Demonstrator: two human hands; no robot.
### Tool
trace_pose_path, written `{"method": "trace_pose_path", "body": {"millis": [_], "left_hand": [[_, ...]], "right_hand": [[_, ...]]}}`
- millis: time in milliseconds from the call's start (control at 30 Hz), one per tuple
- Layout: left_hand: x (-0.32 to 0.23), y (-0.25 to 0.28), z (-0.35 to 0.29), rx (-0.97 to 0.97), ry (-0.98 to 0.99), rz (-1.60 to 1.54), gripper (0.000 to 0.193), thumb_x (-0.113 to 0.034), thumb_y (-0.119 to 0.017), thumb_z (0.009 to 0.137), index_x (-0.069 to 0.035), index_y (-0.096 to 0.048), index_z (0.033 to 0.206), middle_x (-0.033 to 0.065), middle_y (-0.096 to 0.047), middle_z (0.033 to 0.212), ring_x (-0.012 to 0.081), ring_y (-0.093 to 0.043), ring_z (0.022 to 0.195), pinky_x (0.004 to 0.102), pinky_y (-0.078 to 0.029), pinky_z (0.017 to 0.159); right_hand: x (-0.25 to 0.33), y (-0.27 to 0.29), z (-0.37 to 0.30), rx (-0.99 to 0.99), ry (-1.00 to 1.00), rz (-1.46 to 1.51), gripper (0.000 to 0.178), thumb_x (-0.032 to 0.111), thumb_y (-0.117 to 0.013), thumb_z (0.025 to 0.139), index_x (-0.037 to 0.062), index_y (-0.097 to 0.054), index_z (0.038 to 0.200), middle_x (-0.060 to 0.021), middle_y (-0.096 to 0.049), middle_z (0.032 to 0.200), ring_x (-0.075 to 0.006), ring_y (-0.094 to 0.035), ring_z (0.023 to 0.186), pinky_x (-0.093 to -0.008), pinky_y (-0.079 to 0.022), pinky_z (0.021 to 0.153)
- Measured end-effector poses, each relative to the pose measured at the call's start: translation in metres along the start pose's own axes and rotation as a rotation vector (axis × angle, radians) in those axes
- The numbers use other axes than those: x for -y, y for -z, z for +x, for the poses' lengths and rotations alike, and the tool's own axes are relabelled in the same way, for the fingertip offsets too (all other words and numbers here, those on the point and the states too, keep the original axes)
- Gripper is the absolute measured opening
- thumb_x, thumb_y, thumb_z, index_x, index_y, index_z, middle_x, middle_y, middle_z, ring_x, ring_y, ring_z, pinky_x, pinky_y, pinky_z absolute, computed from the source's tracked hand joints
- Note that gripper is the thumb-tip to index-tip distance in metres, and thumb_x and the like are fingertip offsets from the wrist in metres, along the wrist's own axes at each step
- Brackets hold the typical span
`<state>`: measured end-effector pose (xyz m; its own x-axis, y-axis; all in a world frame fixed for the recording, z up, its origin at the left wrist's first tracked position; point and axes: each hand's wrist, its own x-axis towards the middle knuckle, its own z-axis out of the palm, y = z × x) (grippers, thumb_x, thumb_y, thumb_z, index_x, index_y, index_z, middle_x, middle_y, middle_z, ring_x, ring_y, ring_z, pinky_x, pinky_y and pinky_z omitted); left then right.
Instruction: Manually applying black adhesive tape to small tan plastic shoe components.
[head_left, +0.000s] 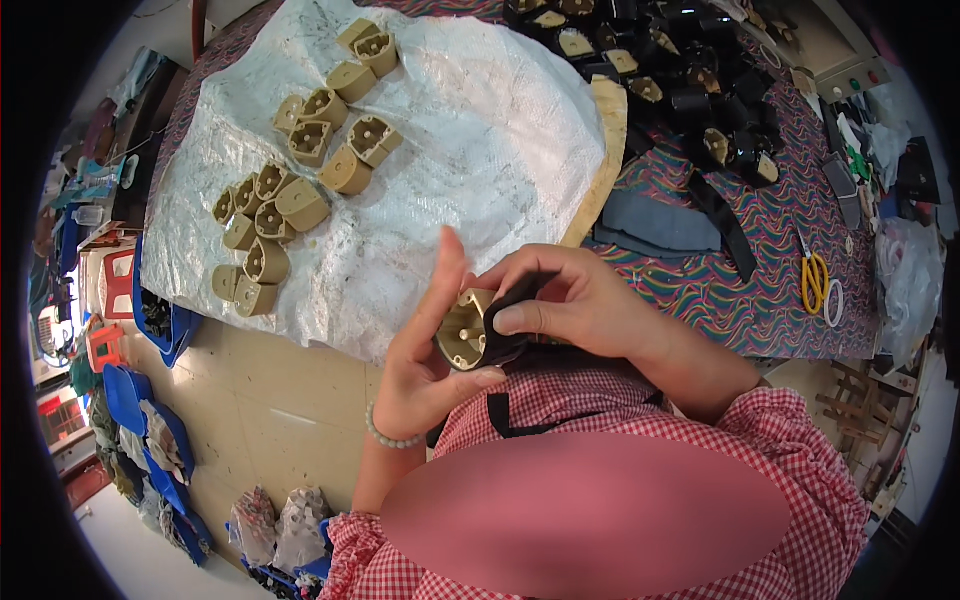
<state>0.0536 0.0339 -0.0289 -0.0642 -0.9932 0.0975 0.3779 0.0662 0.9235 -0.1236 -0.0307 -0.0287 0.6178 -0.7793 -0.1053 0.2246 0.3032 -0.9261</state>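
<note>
In front of my body, my left hand (412,372) grips a hollow gold-tan plastic housing (460,332), rounded on one side, with its open end and inner posts showing. Its thumb presses the lower edge and the forefinger points upward. My right hand (592,302) pinches a black flexible strip (524,290) between thumb and fingers, against the right side of the housing. How far the strip wraps round the far side is hidden by my fingers. Several similar gold-tan housings (302,206) lie in groups on a white woven sheet (480,130).
A heap of black-covered housings (690,100) fills the far right of the table. Nearer lie flat dark strips (655,225), yellow-handled scissors (814,282) and a white ring (834,303) on the patterned cloth (780,225). Blue bins (172,325) stand on the floor at left.
</note>
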Motion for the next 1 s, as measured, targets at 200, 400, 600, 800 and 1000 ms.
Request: {"method": "trace_pose_path", "body": {"millis": [200,400,600,800,1000], "left_hand": [[0.014,-0.01,-0.013,-0.198,0.226,0.052,0.082,-0.005,-0.081,0.072,0.002,-0.036,0.139,0.0142,-0.043,0.14,0.0216,-0.049,0.124,0.0338,-0.042,0.103],[0.017,0.001,-0.011,-0.131,0.18,0.212,0.073,-0.007,-0.08,0.072,0.004,-0.043,0.134,0.0124,-0.051,0.128,0.0208,-0.053,0.118,0.0325,-0.043,0.099],[0.011,0.007,-0.01,-0.048,0.164,0.246,0.073,-0.006,-0.081,0.071,0.005,-0.044,0.133,0.0134,-0.053,0.127,0.0223,-0.054,0.117,0.0333,-0.043,0.099],[0.004,0.011,-0.003,0.047,0.016,0.491,0.079,-0.009,-0.083,0.068,0.001,-0.043,0.136,0.0163,-0.058,0.124,0.0258,-0.058,0.114,0.0341,-0.046,0.096],[-0.001,0.024,0.003,0.133,0.01,0.595,0.08,-0.005,-0.08,0.069,0.0,-0.041,0.139,0.021,-0.054,0.132,0.0311,-0.058,0.117,0.0365,-0.047,0.096]], "right_hand": [[-0.011,0.001,-0.006,-0.075,0.479,-0.544,0.018,0.002,-0.074,0.077,0.0037,-0.065,0.093,-0.0102,-0.066,0.103,-0.0194,-0.065,0.097,-0.0249,-0.052,0.078],[-0.012,0.004,-0.012,-0.055,0.213,-0.107,0.013,0.002,-0.065,0.088,0.0002,-0.064,0.101,-0.0093,-0.066,0.105,-0.0129,-0.064,0.095,-0.0249,-0.053,0.079],[0.004,0.002,-0.012,-0.054,-0.004,-0.063,0.013,0.005,-0.06,0.092,-0.0012,-0.063,0.103,-0.0081,-0.066,0.104,-0.0119,-0.063,0.094,-0.0247,-0.053,0.078],[-0.003,0.009,0.0,0.045,0.071,-0.178,0.012,0.006,-0.066,0.089,-0.0001,-0.064,0.098,-0.005,-0.066,0.099,-0.0079,-0.061,0.088,-0.0217,-0.05,0.072],[0.009,0.002,0.009,0.023,-0.257,0.064,0.01,0.004,-0.071,0.083,0.0011,-0.064,0.09,-0.0019,-0.064,0.087,-0.0064,-0.06,0.079,-0.0206,-0.048,0.071]]}}
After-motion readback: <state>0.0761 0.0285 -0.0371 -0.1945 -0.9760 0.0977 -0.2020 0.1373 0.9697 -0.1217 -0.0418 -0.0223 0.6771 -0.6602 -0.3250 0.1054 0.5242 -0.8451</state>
